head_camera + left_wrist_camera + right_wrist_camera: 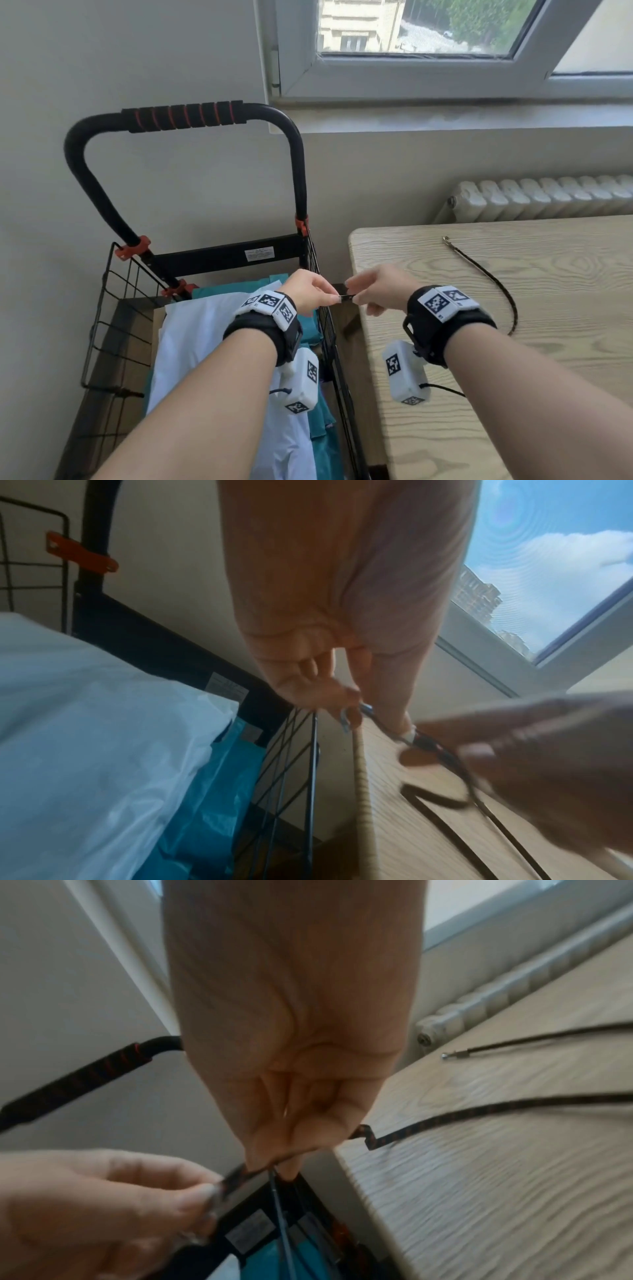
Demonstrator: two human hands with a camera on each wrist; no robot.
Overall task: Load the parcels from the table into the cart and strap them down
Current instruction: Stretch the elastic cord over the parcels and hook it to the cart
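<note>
Under the window, between cart (318,335) rim and table (513,394) edge, I have both hands meeting. My left hand (308,291) and right hand (376,289) each pinch the strap (346,297) near its end, right above the wire rim. Its length trails right across the table. White and teal parcels (205,342) lie in the cart, left of my hands.
</note>
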